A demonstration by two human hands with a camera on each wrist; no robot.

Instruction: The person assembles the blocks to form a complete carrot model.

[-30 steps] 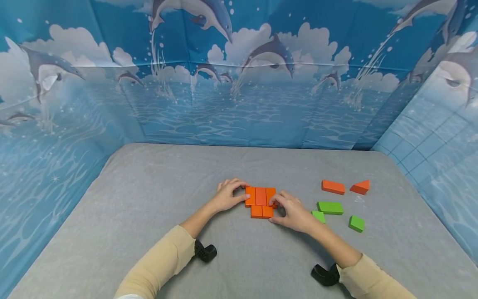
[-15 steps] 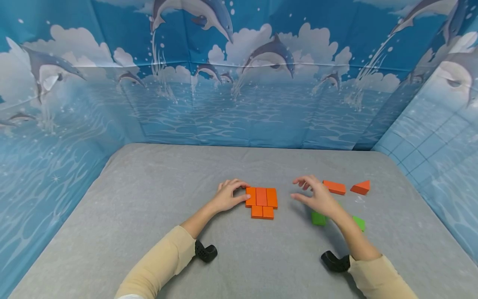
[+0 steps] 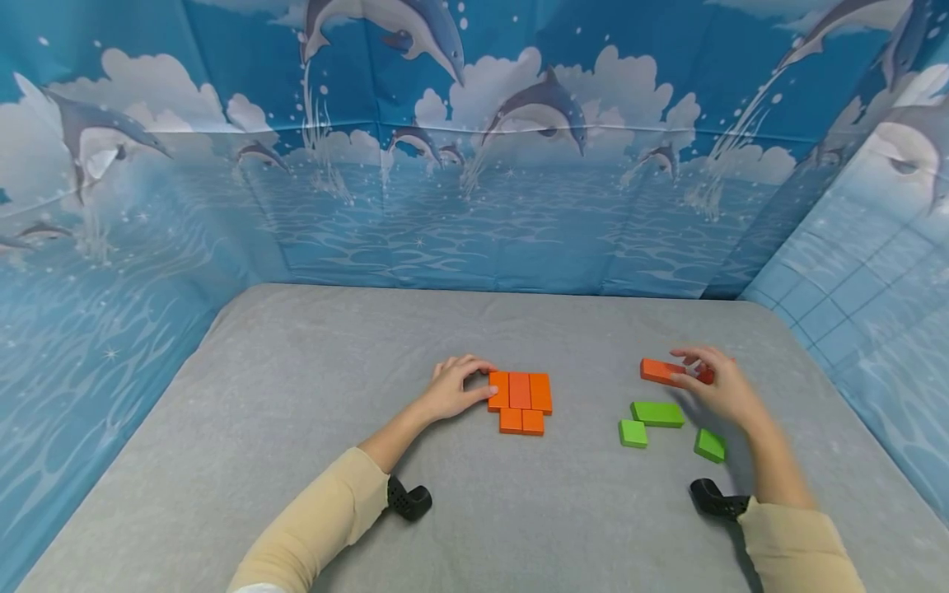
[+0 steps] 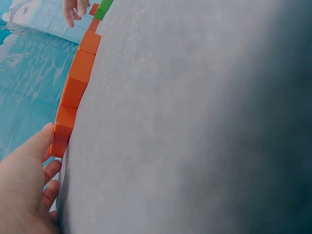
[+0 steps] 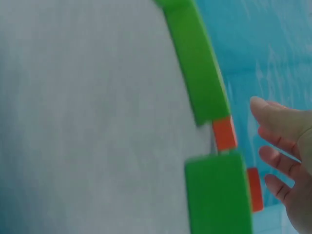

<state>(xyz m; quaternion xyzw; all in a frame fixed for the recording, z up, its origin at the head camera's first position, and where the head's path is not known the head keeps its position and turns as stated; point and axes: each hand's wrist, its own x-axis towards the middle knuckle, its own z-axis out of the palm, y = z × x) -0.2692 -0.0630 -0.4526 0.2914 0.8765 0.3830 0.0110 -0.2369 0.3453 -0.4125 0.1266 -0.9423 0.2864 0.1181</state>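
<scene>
In the head view my left hand (image 3: 454, 389) rests at the left side of several orange blocks (image 3: 520, 391) laid tightly together. Its thumb touches the left block, and the index fingertip lies by that block's far corner. Two smaller orange blocks (image 3: 521, 422) adjoin the near side of the row. My right hand (image 3: 717, 387), its thumb and fingers spread apart, hovers over an orange triangular block (image 3: 706, 375), partly covering it. Next to the right thumb lies an orange-red rectangular block (image 3: 658, 371). The right wrist view shows these fingers (image 5: 277, 161) holding nothing, beyond the green blocks.
A long green block (image 3: 657, 414), a small green block (image 3: 633, 434) and a tilted-looking green block (image 3: 710, 445) lie nearer than the right hand. Grey cloth (image 3: 356, 329) covers the table. A blue dolphin curtain (image 3: 474, 222) stands behind and at the sides.
My right hand has left the right end of the orange row and moved right, past the green blocks, to the orange triangular block. The left hand stays in place.
</scene>
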